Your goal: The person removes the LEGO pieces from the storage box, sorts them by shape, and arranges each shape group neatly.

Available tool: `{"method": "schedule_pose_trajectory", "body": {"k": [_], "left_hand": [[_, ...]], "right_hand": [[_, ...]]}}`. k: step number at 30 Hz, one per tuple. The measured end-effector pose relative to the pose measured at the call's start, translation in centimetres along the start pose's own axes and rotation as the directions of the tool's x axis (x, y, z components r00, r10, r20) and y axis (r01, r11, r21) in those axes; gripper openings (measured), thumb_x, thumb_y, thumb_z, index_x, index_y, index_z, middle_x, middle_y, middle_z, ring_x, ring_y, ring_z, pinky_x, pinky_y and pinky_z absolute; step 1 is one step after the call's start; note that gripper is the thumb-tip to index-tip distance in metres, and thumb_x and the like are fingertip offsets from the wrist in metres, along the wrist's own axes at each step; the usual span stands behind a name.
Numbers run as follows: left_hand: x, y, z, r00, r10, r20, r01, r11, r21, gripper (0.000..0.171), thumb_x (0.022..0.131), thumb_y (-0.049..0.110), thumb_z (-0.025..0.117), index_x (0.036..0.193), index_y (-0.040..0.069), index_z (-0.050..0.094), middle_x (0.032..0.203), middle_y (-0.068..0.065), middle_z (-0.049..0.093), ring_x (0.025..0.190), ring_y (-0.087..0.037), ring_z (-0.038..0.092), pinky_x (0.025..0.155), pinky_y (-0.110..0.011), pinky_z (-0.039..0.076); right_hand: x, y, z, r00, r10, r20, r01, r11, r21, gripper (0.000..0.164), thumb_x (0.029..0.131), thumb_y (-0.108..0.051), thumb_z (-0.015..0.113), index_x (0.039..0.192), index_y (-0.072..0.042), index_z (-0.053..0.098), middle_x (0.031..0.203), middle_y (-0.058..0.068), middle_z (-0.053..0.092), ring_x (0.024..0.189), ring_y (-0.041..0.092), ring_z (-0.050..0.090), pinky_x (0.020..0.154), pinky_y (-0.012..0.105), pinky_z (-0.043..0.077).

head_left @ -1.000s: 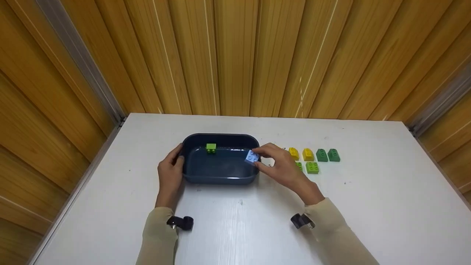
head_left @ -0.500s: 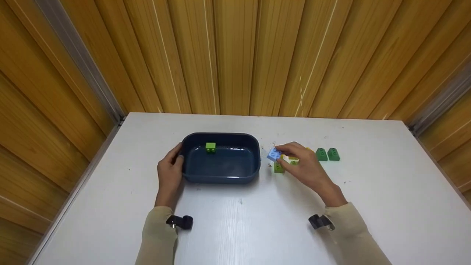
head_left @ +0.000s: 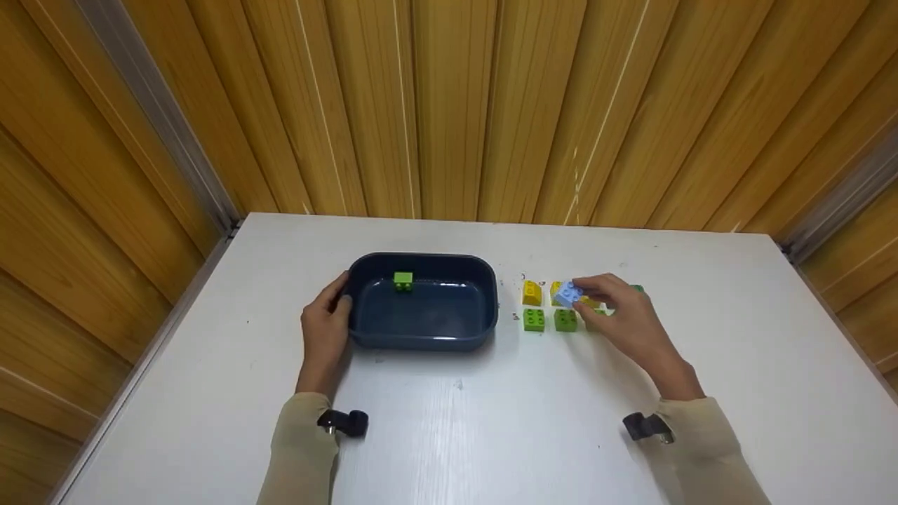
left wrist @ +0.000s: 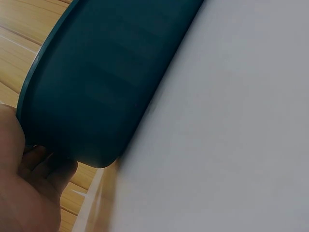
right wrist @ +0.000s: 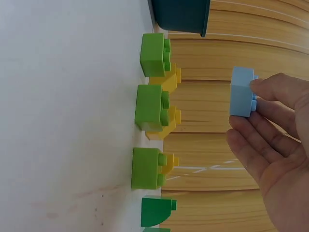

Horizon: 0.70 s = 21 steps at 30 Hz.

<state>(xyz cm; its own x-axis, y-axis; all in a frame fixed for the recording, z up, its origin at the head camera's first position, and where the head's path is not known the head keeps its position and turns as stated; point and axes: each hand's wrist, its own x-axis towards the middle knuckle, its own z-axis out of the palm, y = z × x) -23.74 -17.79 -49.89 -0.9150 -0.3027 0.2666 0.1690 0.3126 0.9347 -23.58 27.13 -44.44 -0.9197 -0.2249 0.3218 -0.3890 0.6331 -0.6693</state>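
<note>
A dark blue rectangular tub (head_left: 421, 342) stands on the white table, with one lime green toy brick (head_left: 403, 281) inside near its far wall. My left hand (head_left: 325, 333) grips the tub's left end, thumb at the rim and fingers along the outer wall. Between the thumb and fingers of my right hand (head_left: 628, 319) is a light blue toy brick (head_left: 567, 294), pinched and raised above the table bricks. The right wrist view shows this light blue brick (right wrist: 241, 92) apart from the green ones, its studs facing the hand.
Right of the tub, lime green bricks (head_left: 534, 320) form a near row and sloped yellow bricks (head_left: 532, 293) a row behind. A dark green sloped brick (right wrist: 156, 211) follows them, mostly covered by my right hand in the head view. Wood-patterned panels (head_left: 449, 105) rise behind the table.
My right hand has moved right with the light blue brick, from over the tub's right rim to above the rows of bricks. The left hand and tub have stayed in place.
</note>
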Motion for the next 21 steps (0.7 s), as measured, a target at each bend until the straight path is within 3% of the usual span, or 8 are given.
{"method": "schedule_pose_trajectory", "body": {"k": [2,7,9,14,21], "left_hand": [[0.0,0.0,0.0,1.0,-0.003,0.0,0.003,1.0,-0.004,0.042,0.104,-0.001,0.054,0.145,0.0,0.064,0.148,-0.016,0.061,0.143,-0.031,0.052,0.12,-0.042,0.04],[0.0,0.1,0.1,1.0,-0.014,0.0,0.014,1.0,-0.007,0.042,0.105,0.0,0.054,0.146,0.001,0.063,0.149,-0.015,0.061,0.144,-0.03,0.051,0.12,-0.041,0.04],[0.0,0.1,0.1,1.0,-0.012,0.0,0.012,1.0,-0.006,0.042,0.105,0.0,0.055,0.146,0.001,0.063,0.149,-0.015,0.061,0.144,-0.03,0.052,0.12,-0.041,0.04],[0.1,0.0,0.1,1.0,-0.008,0.0,0.008,1.0,-0.016,0.041,0.105,-0.001,0.055,0.145,0.0,0.064,0.148,-0.016,0.061,0.143,-0.031,0.052,0.12,-0.042,0.04],[0.0,-0.1,0.0,1.0,-0.01,0.003,0.01,1.0,-0.005,0.042,0.105,0.0,0.055,0.146,0.002,0.063,0.149,-0.014,0.061,0.144,-0.03,0.052,0.12,-0.04,0.04]], "right_hand": [[-0.1,0.3,-0.3,1.0,0.013,-0.007,-0.013,1.0,-0.016,0.037,0.096,-0.001,0.078,0.132,0.001,0.07,0.127,0.015,0.07,0.115,0.034,0.07,0.101,0.045,0.057],[-0.5,1.2,-1.1,0.999,0.049,-0.013,-0.05,0.997,-0.052,0.04,0.096,-0.002,0.078,0.135,-0.002,0.069,0.129,0.014,0.07,0.117,0.034,0.069,0.099,0.018,0.053],[-0.7,1.6,-1.4,0.998,0.059,-0.015,-0.06,0.996,-0.065,0.041,0.096,-0.001,0.078,0.136,-0.003,0.069,0.13,0.014,0.069,0.118,0.033,0.069,0.1,0.02,0.054],[-0.9,2.4,-2.0,0.998,0.066,-0.019,-0.067,0.995,-0.078,0.042,0.094,0.001,0.078,0.135,-0.001,0.069,0.13,0.016,0.069,0.119,0.034,0.068,0.102,0.049,0.055],[-1.2,3.4,-2.8,0.998,0.069,-0.004,-0.069,0.993,-0.1,0.041,0.094,0.0,0.079,0.134,-0.001,0.069,0.129,0.016,0.069,0.117,0.035,0.069,0.1,0.045,0.055]]}}
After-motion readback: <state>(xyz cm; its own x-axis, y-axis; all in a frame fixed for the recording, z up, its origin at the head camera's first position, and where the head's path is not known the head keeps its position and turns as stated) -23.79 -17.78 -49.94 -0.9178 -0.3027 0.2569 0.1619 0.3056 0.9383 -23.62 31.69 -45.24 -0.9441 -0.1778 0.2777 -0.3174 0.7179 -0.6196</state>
